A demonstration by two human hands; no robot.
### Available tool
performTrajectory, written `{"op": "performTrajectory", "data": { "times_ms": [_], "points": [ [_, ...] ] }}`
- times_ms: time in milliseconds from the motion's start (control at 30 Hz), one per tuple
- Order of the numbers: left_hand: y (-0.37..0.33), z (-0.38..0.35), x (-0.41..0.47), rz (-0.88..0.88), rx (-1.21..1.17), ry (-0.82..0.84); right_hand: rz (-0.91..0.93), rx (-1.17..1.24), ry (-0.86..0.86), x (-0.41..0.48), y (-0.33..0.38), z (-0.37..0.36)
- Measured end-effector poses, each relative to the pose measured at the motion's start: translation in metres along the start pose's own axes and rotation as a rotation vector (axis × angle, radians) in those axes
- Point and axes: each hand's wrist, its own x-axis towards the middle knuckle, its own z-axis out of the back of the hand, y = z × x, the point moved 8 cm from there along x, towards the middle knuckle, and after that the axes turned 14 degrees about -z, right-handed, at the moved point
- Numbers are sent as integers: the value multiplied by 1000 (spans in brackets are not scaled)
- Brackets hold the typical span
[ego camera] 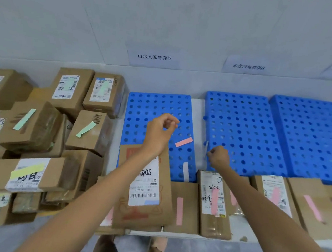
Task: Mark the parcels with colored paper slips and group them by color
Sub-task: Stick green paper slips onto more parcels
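My left hand (160,132) hovers over a blue perforated pallet (159,105), fingertips pinched together with nothing visible between them. Just below it a loose pink slip (183,142) lies on the pallet. My right hand (218,156) is closed, pinching a thin white strip (206,148) at the gap between pallets. A brown envelope parcel (143,210) with a white label lies under my left forearm. Beside it, several parcels carry pink slips: a flat one (179,210), a narrow one (213,204) and two more (275,195).
At the left, a pile of cardboard parcels bears green slips (24,119) and yellow slips (26,171). Two more blue pallets (241,122) lie to the right. Another white strip (185,170) lies on the first pallet. Paper signs (154,57) hang on the wall.
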Motion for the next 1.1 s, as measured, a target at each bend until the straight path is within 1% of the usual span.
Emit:
{"op": "performTrajectory", "data": {
  "times_ms": [100, 200, 300, 400, 633, 867, 1100],
  "points": [
    [14, -19, 16, 24, -7, 38, -39, -155, 40, 5, 10, -20],
    [26, -31, 24, 61, -20, 64, -32, -322, 87, 9, 20, -38],
    [34, -37, 29, 89, -10, 87, -48, -406, 96, 15, 24, -50],
    [38, -40, 30, 111, -17, 107, -44, -396, 101, 21, 30, -57],
    [42, -32, 28, 140, -43, 112, -129, -290, 113, 27, 29, -62],
    [42, -23, 26, 143, -42, 93, -97, -298, 25, 22, 28, -64],
    [46, -15, 17, 161, -24, 82, -117, -197, 90, 17, 27, -64]
  ]
}}
